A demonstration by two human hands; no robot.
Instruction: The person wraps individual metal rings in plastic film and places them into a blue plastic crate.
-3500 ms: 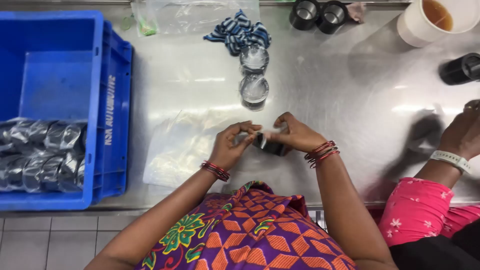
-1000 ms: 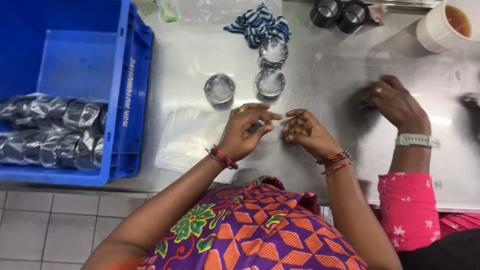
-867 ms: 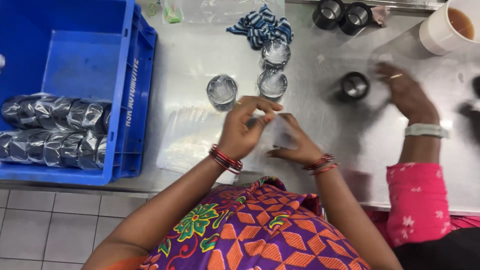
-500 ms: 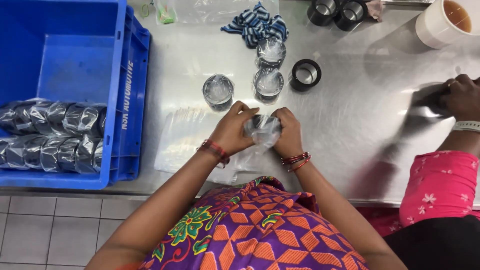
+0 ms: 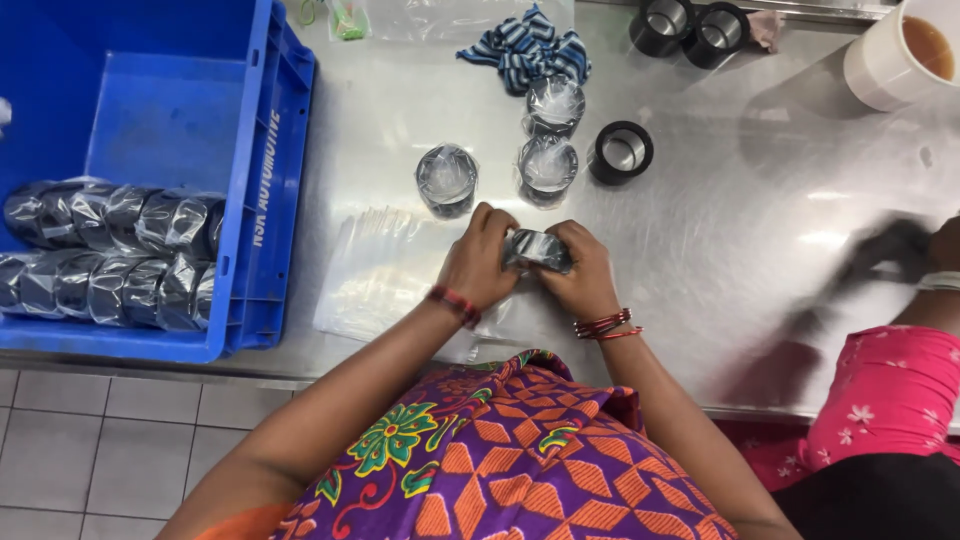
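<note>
Wrapped ring (image 5: pixel 537 249) at frame centre: dark metal cylinder in crinkled clear plastic film, glossy, mostly hidden by fingers, held just above the steel table (image 5: pixel 760 230). Left hand (image 5: pixel 480 262) and right hand (image 5: pixel 580 270) both clenched on it from either side, over a stack of clear plastic bags (image 5: pixel 385 270). Just above: three wrapped rings standing (image 5: pixel 447 178), one bare black ring (image 5: pixel 621 152) to their right; blue crate (image 5: pixel 150 100) with rows of wrapped rings upper left; striped cloth (image 5: pixel 530 45) top centre; co-worker's blurred hand (image 5: pixel 935 255) far right.
</note>
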